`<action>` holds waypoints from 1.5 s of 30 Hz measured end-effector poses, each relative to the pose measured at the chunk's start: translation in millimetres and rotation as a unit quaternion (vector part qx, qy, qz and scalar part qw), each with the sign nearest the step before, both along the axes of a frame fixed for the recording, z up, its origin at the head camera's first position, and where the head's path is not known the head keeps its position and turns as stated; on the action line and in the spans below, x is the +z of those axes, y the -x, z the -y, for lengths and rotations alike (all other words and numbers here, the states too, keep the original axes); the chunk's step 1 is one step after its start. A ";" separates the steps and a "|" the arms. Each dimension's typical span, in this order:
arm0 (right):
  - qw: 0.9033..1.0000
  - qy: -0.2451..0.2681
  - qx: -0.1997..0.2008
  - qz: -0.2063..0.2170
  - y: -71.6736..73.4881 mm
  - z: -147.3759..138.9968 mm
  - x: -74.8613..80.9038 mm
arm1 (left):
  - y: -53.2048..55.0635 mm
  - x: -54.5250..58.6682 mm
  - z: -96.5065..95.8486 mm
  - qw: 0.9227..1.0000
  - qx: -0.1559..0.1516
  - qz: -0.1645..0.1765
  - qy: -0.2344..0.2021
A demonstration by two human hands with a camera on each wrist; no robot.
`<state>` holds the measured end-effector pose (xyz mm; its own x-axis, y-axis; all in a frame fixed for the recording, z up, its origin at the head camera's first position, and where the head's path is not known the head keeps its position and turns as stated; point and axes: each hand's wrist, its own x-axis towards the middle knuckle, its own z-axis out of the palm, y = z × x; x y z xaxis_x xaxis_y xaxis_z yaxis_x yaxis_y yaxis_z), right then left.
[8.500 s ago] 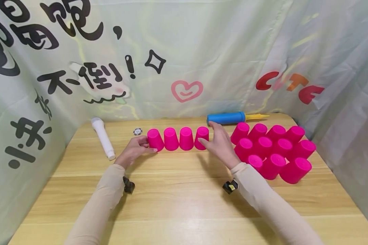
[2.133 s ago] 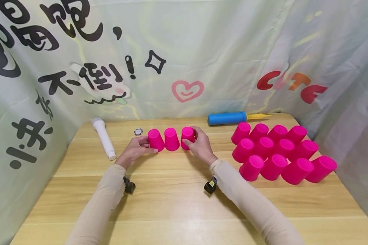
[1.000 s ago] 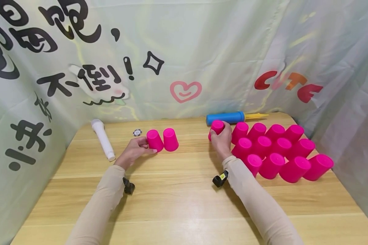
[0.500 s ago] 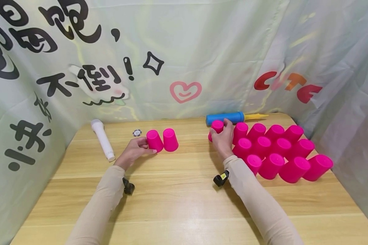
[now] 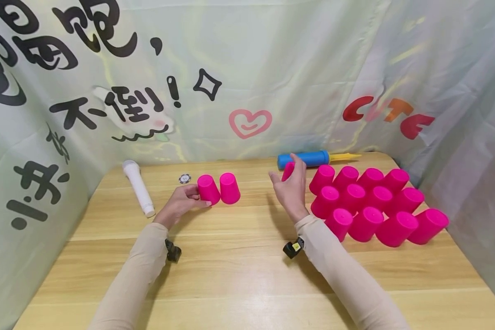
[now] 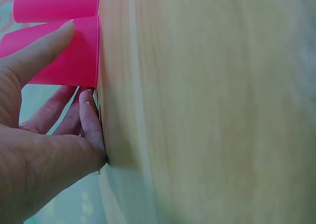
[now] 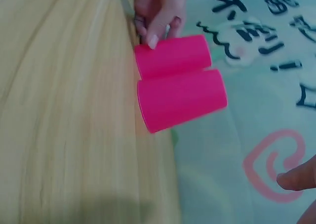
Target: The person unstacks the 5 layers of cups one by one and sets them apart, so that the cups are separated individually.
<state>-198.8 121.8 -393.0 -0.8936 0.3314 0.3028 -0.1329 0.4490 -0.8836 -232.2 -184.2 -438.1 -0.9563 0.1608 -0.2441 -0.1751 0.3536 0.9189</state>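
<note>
In the head view, my left hand [image 5: 177, 204] holds the leftmost of two upside-down pink cups [image 5: 208, 190], its thumb across the front and fingers at the side and behind. The left wrist view shows that thumb [image 6: 47, 51] lying along the cup wall. Beside it stands the second pink cup [image 5: 229, 189], close up against the first. My right hand [image 5: 292, 189] is spread, thumb away from another pink cup [image 5: 287, 171] that it largely hides. Only a thumb and a bit of hand [image 7: 298, 179] enter the right wrist view, touching nothing there.
Several upside-down pink cups [image 5: 365, 223] stand in rows at the right of the wooden table [image 5: 231, 275]. Behind lies a blue hand pump [image 5: 309, 159] with a yellow nozzle. A white microphone [image 5: 138, 188] and a poker chip [image 5: 184, 178] lie at left. A printed curtain [image 5: 305, 91] hangs behind.
The row before me went from several cups to two. My right hand carried the third to the right, beside the group, and has loosened its hold on it. The left hand stayed put.
</note>
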 end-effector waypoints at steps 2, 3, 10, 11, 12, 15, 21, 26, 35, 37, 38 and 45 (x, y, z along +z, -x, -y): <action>1.000 -0.008 0.013 -0.011 -3.4 5.4 2.1 | 0.5 0.7 -0.4 1.000 -0.002 0.004 -0.004; 1.000 -0.012 0.018 -0.015 -4.8 8.2 3.0 | 0.9 1.1 -0.5 1.000 -0.003 0.006 -0.006; 0.998 -0.023 0.063 0.005 -9.9 31.0 1.0 | 3.5 2.2 -0.7 1.000 -0.003 0.017 -0.005; 0.997 -0.024 0.070 0.013 -9.9 34.5 -1.0 | 3.1 2.3 -0.8 1.000 -0.001 0.017 -0.005; 0.997 -0.022 0.078 0.020 -9.8 37.9 -2.7 | 2.7 2.4 -0.7 1.000 0.000 0.015 -0.006; 0.994 -0.015 0.103 0.046 -8.6 47.6 -7.9 | 0.9 2.4 -0.7 1.000 0.002 0.010 -0.009; 0.983 0.003 0.167 0.080 -0.7 63.7 -15.6 | 0.5 0.5 -0.7 1.000 0.000 0.005 -0.010; 0.974 0.020 0.210 0.083 8.1 71.8 -18.1 | 1.9 -1.8 -1.0 1.000 -0.002 0.004 -0.004; 0.967 0.034 0.239 0.078 19.8 76.9 -26.2 | 2.3 2.9 -2.7 1.000 -0.006 0.005 -0.004; 0.967 0.039 0.238 0.079 21.2 78.1 -27.3 | 4.0 -1.7 -1.3 1.000 -0.003 0.000 -0.004; 0.967 0.042 0.238 0.077 21.7 78.7 -27.7 | 4.0 -1.7 -1.2 1.000 -0.002 -0.001 -0.002; 0.968 0.063 0.232 0.067 21.3 82.3 -30.3 | 3.0 -1.4 -0.4 1.000 0.001 0.002 0.006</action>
